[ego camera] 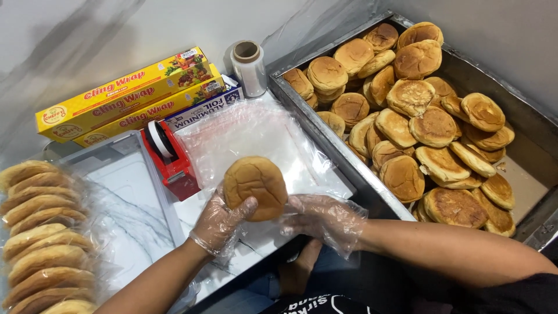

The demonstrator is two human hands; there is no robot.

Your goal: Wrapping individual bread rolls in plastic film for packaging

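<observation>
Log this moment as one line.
left hand: holds bun | right hand: touches bun | under: plastic sheet | right: tray of buns

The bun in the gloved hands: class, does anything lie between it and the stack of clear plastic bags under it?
Nothing visible does. The left hand holds the bun, the right hand touching it, directly over the clear plastic bags. The red tape dispenser stands off to the left.

Bright, even overhead light (soft shadows), sharp focus, slight edge distortion.
</observation>
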